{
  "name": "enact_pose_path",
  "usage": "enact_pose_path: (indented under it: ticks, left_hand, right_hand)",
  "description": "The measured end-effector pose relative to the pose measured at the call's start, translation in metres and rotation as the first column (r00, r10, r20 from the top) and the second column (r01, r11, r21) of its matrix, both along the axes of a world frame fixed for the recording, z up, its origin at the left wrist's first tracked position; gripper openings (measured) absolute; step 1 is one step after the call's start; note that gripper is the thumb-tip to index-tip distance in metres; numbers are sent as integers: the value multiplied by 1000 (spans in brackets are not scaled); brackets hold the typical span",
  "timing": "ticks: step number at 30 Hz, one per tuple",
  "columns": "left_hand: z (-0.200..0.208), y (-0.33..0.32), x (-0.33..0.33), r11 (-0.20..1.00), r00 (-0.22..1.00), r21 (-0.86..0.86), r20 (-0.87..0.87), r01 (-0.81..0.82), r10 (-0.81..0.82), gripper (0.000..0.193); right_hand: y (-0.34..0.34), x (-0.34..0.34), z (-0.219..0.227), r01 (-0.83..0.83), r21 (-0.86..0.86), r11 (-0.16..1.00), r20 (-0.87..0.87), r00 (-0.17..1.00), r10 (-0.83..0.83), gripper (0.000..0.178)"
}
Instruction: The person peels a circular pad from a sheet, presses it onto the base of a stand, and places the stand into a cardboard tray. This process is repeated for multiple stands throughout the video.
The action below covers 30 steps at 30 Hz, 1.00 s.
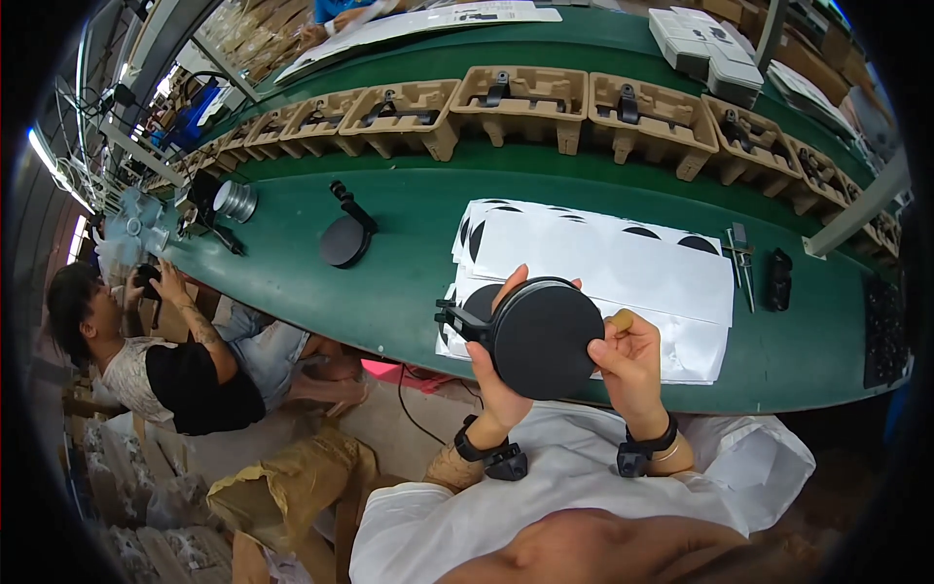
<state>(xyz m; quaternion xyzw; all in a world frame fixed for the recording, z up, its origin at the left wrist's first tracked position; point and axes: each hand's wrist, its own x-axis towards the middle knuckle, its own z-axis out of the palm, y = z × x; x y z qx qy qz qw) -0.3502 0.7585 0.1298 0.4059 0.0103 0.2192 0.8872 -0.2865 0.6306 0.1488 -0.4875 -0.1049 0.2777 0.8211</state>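
Note:
A round black disc [548,340] with a short black jointed arm [459,319] faces up in front of me. My left hand [501,383] grips it from the left, with fingers wrapped behind its rim. At the right edge, the thumb of my right hand [630,365] presses against the disc, and its other fingers are curled. A yellowish cover sits on one right fingertip. Beneath the disc lie white sheets [593,258] bearing round black pieces, some half hidden. A similar black disc with an arm [346,238] rests on the green table to the left.
Brown moulded trays [520,97] holding black parts run along the far side of the green table [409,209]. Tweezers [742,268] and a small black part [779,278] lie at right. A silver roll [235,201] stands left, near a seated co-worker [185,375] holding a black part.

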Motion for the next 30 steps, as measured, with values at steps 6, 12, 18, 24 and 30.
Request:
enact_pose_path:
  ticks: [6,12,18,24,30]
  left_hand:
    - [-6,6,-3,997,999,67,-31,36,-34,95]
    - [-5,12,-4,995,999,98,-40,-4,8,98]
    - [-10,20,-6,996,998,78,-40,46,-43,100]
    - [-6,30,-13,988,991,77,-44,132,-129,99]
    - [0,32,-16,994,993,33,-60,105,-103,98]
  right_hand:
    - [5,0,-5,5,-3,1000,-9,1000,-5,16]
    - [10,-2,-8,24,11,1000,18,1000,-24,15]
    - [15,-4,-5,34,-27,999,21,999,-33,14]
    - [20,-7,-4,41,-56,998,41,998,-38,14]
    - [30,-2,-9,74,-38,996,141,988,-68,13]
